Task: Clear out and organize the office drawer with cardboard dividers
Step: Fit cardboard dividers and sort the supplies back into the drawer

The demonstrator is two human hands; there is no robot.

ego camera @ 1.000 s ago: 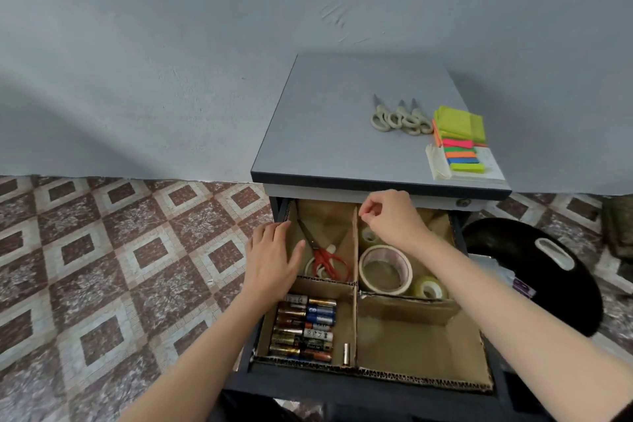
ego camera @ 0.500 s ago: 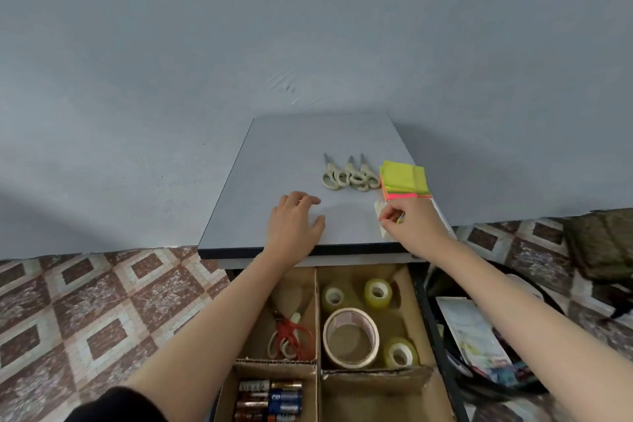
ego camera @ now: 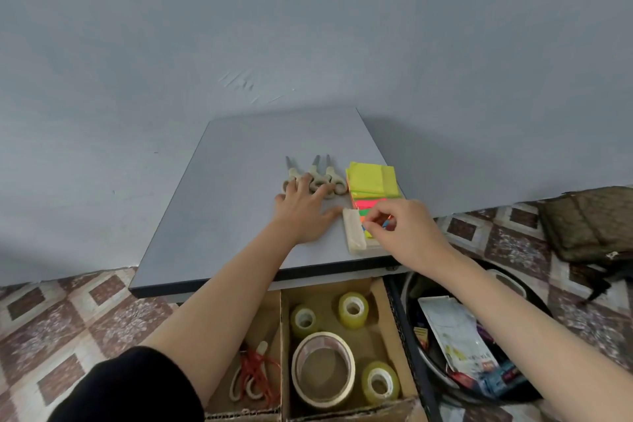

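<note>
Left hand (ego camera: 303, 212): your fingers lie spread on the surface (ego camera: 236, 188), touching the scissors (ego camera: 334, 180).
Right hand (ego camera: 407, 231): you pinch the colour tabs (ego camera: 363, 212), likely to lift them.

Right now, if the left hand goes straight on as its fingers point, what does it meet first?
The left hand would first meet the three beige-handled metal scissors; its fingertips seem to lie at their handles, contact unclear.

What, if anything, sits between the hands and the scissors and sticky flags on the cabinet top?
Nothing visible. Left hand touches the beige scissors; right hand pinches the coloured flags.
</note>
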